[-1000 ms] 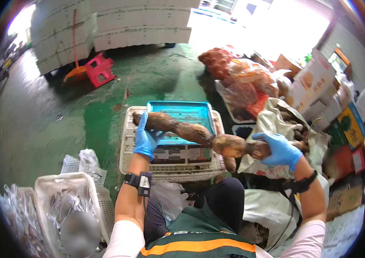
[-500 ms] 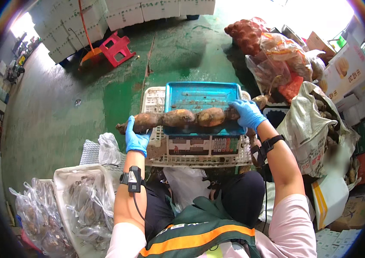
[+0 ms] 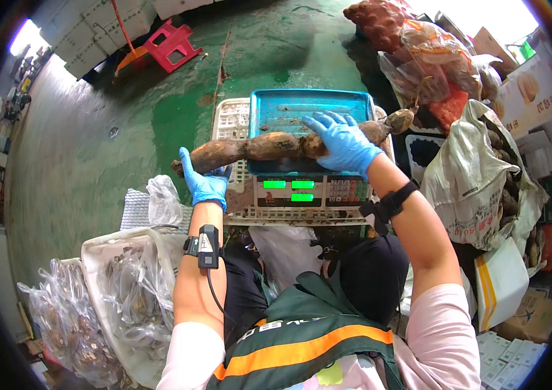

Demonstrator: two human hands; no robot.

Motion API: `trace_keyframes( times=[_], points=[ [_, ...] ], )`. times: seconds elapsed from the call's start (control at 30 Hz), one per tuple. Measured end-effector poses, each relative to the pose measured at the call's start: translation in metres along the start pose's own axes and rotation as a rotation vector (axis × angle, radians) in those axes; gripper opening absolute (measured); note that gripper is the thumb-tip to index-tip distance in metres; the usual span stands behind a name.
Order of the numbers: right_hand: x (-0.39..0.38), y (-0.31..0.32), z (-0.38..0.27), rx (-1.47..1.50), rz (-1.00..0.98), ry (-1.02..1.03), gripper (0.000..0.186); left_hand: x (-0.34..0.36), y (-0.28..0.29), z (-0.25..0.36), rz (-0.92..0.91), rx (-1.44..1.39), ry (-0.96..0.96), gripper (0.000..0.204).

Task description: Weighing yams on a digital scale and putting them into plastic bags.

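A long, jointed lotus root [image 3: 272, 147], brown and muddy, lies crosswise over the blue tray [image 3: 308, 104] of a weighing scale [image 3: 315, 190]. Its left end sticks out past the tray and rests in my left hand [image 3: 206, 186], thumb on one side and fingers underneath. My right hand [image 3: 346, 147] lies across the top of the root right of its middle, fingers stretched out and slightly apart. Beyond that hand, the root's thin tip [image 3: 401, 121] reaches over the tray's right edge. Green digits glow on the scale's panel. Both hands wear blue gloves.
Under the scale is a white plastic crate [image 3: 229, 116]. To the right stand a white woven sack [image 3: 464, 172] of roots and a red net bag [image 3: 380, 23]. At lower left, a white bin [image 3: 94, 260] holds plastic-bagged roots. A red stool [image 3: 170, 45] stands far left.
The lotus root has come down onto the tray, its right end tilted farther away. My right hand has slid left from the end and flattened over it. The scale's green digits now show.
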State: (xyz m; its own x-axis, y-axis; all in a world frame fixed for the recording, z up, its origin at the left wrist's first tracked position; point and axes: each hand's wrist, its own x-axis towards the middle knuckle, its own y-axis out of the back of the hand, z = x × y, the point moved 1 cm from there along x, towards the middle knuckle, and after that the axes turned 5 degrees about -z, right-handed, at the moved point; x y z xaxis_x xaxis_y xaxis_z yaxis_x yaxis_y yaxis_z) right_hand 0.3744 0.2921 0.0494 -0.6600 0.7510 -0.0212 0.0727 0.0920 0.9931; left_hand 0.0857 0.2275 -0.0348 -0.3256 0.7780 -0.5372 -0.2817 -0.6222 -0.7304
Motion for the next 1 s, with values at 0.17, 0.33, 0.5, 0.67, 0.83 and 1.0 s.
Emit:
trace_keyframes(
  times=[0.17,0.33,0.5,0.67,0.83,1.0],
  points=[
    [0.014,-0.012,-0.01,-0.068,-0.263,-0.137,0.065,0.004,-0.001,-0.006,-0.001,-0.008,-0.01,0.071],
    [0.012,-0.008,-0.012,-0.094,-0.199,-0.204,0.047,-0.003,-0.016,0.002,-0.14,-0.136,-0.077,0.046],
    [0.016,-0.007,-0.015,-0.075,-0.211,-0.207,0.042,-0.042,-0.034,0.004,-0.224,-0.042,-0.304,0.047],
    [0.031,0.0,-0.012,0.028,-0.341,-0.284,0.042,-0.102,-0.081,0.004,-0.432,0.178,-0.658,0.054],
    [0.009,-0.021,0.012,0.068,0.076,-0.075,0.072,-0.089,-0.073,0.038,-0.338,0.01,-0.467,0.05],
    [-0.025,-0.02,0.036,-0.017,-0.043,-0.281,0.072,-0.046,-0.085,0.014,-0.333,-0.002,-0.417,0.049]
  ],
)
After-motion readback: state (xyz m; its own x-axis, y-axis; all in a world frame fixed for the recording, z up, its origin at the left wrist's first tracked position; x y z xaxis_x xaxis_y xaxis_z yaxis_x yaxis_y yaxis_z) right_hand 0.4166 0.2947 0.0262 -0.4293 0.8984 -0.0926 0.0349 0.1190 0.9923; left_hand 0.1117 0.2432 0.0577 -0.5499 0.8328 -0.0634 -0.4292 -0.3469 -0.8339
